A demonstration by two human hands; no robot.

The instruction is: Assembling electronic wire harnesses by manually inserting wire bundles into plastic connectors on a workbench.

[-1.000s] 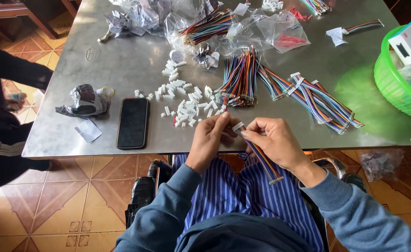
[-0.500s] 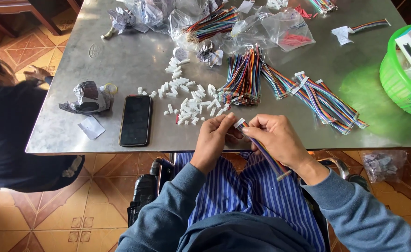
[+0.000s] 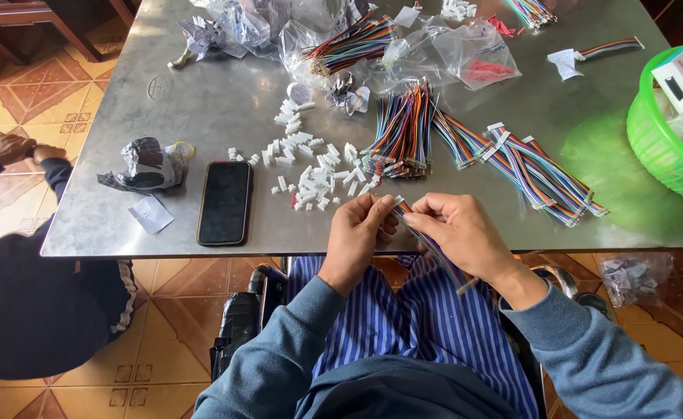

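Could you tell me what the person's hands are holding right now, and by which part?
Both hands, left hand and right hand, pinch the upper end of a multicoloured ribbon cable between their fingertips; its free end hangs down toward the lap.

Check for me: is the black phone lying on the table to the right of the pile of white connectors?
No, the black phone lies left of the white connectors, near the table front edge.

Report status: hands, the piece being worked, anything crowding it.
Left hand and right hand pinch one ribbon cable at the table edge. White connectors close by; phone apart.
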